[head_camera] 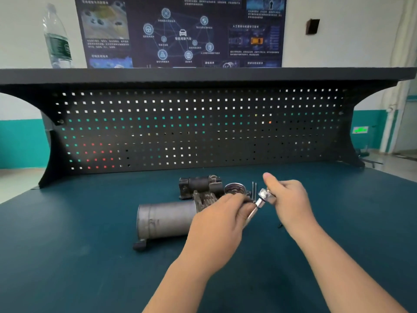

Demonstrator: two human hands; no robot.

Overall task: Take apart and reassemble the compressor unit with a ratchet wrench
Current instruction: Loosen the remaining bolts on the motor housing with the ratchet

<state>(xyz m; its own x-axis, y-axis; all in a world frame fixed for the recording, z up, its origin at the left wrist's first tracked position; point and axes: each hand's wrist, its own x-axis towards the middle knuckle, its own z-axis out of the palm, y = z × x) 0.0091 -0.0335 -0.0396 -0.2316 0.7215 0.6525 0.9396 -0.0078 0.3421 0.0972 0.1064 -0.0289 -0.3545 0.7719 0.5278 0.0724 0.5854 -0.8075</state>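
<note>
At frame centre, above the desk (pixel 90 256), the right hand (pixel 291 199) grips the ratchet wrench (pixel 262 196); the left hand (pixel 216 224) pinches its socket extension (pixel 252 213), covering part of the compressor unit (pixel 164 220).

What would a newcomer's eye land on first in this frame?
Most likely the two hands mid-bench: the right hand holds the shiny ratchet wrench by its head, while the left hand pinches the socket end. Behind the left hand, the grey compressor unit lies on its side on the blue-green bench top. A water bottle stands on the shelf, far left.
</note>
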